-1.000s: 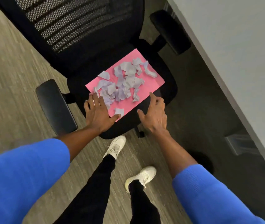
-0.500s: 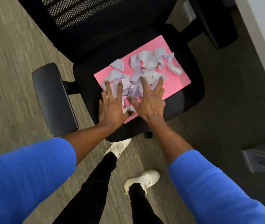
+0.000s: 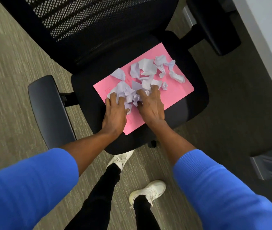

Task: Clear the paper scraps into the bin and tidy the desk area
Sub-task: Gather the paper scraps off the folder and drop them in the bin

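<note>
**Two hands in the scraps on the chair seat**

Two hands are down on the pink sheet [image 3: 173, 95], and we can see both working the same clump. Our left hand [image 3: 115, 113] has its fingers curled into the near-left part of the pale lilac paper scraps [image 3: 128, 93], gripping a bunch of them against the sheet. Our right hand [image 3: 151, 107] sits just beside it, fingers bent and dug into the same heap from the other side, closing on scraps too. Thumbs nearly meet over the crumpled pile between them.

Further back on the sheet, more loose scraps [image 3: 148, 67] lie untouched, spread toward the far-right corner, with one small crumpled bit [image 3: 164, 85] on its own just beyond the right fingertips.

That pink sheet lies flat and skewed on the seat of a black office chair [image 3: 85, 100], its near corner pointing at us. We see the mesh backrest [image 3: 88, 19] up top and an armrest [image 3: 49, 110] out on the left. Blue sleeves [image 3: 215, 188] are pushed up both forearms. Below, white sneakers [image 3: 148, 191] stand on the grey-green carpet [image 3: 7, 80], and a pale desk edge [image 3: 269, 25] runs along the right.
</note>
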Demonstrator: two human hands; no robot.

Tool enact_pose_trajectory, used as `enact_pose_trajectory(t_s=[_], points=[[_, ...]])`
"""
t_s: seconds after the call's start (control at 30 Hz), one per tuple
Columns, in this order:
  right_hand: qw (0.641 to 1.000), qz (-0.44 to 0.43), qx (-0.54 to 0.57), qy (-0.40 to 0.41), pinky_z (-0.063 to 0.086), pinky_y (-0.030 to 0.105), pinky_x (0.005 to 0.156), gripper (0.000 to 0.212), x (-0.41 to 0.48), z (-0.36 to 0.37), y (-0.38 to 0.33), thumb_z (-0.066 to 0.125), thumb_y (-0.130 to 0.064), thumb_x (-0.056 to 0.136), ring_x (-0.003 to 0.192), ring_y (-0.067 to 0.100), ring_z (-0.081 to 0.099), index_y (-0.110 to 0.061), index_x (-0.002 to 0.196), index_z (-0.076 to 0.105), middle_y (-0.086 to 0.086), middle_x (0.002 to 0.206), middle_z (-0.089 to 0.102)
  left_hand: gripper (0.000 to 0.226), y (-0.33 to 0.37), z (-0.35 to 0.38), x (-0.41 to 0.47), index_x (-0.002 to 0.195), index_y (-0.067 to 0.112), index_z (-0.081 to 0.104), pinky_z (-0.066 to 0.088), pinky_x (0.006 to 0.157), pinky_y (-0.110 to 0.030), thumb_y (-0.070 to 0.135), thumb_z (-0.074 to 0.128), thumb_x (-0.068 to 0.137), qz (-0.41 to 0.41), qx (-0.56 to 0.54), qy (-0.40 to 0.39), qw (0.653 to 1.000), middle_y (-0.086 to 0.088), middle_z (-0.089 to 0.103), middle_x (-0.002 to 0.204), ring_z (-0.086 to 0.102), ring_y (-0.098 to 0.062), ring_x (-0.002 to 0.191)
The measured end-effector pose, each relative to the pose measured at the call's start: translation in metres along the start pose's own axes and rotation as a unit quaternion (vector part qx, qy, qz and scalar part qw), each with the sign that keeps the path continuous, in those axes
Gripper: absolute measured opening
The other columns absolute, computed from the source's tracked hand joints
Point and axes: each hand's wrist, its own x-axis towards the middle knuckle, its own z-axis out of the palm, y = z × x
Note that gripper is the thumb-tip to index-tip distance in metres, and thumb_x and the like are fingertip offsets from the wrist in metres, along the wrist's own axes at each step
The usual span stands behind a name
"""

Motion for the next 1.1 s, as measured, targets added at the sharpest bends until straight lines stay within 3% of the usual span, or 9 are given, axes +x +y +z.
enact_pose_trajectory(t_s=[0.1,0.2,0.37,0.53,0.8,1.1], points=[[0.999,-0.016,0.035,0.014,0.059,0.04,0.075,0.025,0.0,-0.004,0.005,0.069,-0.027,0.097,0.106,0.033,0.057,-0.017,0.12,0.064,0.013,0.131,0.048,0.036,-0.005,-0.001,0.001,0.137,0.005,0.06,0.048,0.113,-0.04,0.018,0.066,0.104,0.005,-0.001,0.019,1.0,-0.017,0.048,0.147,0.051,-0.032,0.128],[0.996,-0.022,0.073,0.055,0.059,0.043,0.072,0.016,-0.002,-0.012,0.007,0.069,-0.017,0.097,0.094,0.037,0.063,-0.011,0.111,0.072,0.015,0.118,0.058,0.031,-0.01,-0.004,0.003,0.132,0.002,0.063,0.052,0.108,-0.042,0.013,0.067,0.103,0.003,-0.017,0.031,0.999,-0.017,0.054,0.138,0.055,-0.032,0.123],[0.992,-0.022,0.093,0.087,0.06,0.048,0.08,0.022,-0.009,-0.029,0.006,0.071,-0.014,0.097,0.1,0.036,0.067,-0.007,0.117,0.075,0.015,0.118,0.065,0.025,-0.01,-0.009,-0.005,0.124,0.002,0.064,0.056,0.098,-0.044,0.011,0.069,0.101,0.007,-0.042,0.059,0.997,-0.017,0.058,0.125,0.056,-0.031,0.113],[0.978,-0.028,0.133,0.158,0.06,0.045,0.072,0.02,-0.019,-0.049,0.005,0.074,-0.006,0.092,0.09,0.034,0.068,-0.003,0.11,0.077,0.016,0.107,0.069,0.021,0.004,-0.014,-0.019,0.118,0.001,0.063,0.054,0.09,-0.043,0.007,0.069,0.1,0.004,-0.062,0.079,0.995,-0.017,0.059,0.12,0.056,-0.032,0.108],[0.968,0.025,0.161,0.191,0.06,0.042,0.073,0.019,-0.046,-0.065,0.025,0.073,-0.007,0.091,0.089,0.025,0.069,-0.007,0.109,0.079,0.009,0.105,0.07,0.022,0.023,-0.012,-0.039,0.118,0.002,0.062,0.056,0.088,-0.048,0.008,0.071,0.099,-0.01,-0.102,0.099,0.99,-0.017,0.06,0.118,0.058,-0.034,0.107],[0.936,0.155,0.209,0.236,0.054,0.028,0.073,0.019,-0.134,-0.045,0.078,0.078,-0.007,0.082,0.085,0.017,0.068,-0.019,0.097,0.082,0.0,0.097,0.07,0.012,0.077,0.023,-0.082,0.11,0.001,0.064,0.05,0.08,-0.048,0.008,0.068,0.1,0.093,-0.108,0.051,0.988,-0.017,0.06,0.108,0.056,-0.034,0.098]])
